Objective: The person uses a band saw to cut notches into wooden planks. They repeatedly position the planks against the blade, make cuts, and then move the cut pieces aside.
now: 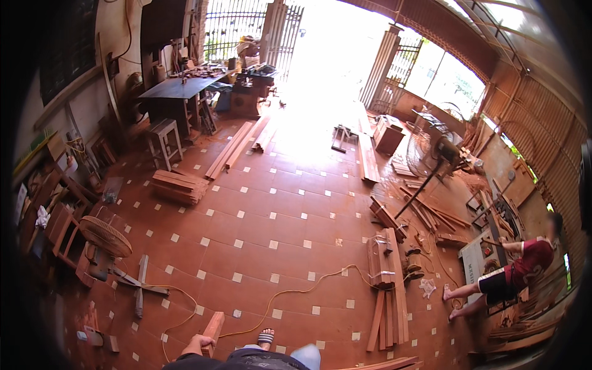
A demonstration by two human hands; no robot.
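Note:
At the lower edge, my left hand (198, 344) is closed on the side of a short reddish wooden board (214, 327). The board points up and away from me, and its lower end is hidden by the hand and my body. A yellow cord (271, 302) runs over the tiled floor, passing close to the board. My right hand does not show. Beside my dark shirt, one foot in a striped sandal (266, 337) rests on the tiles.
Wood stacks lie at left (179, 187) and right (382, 259), with long planks (231, 148) farther off. A pedestal fan (106, 235) stands left, another fan (425, 148) right. A co-worker in a red shirt (531, 262) works at a machine (476, 262). A blue-topped table (179, 89) stands far left.

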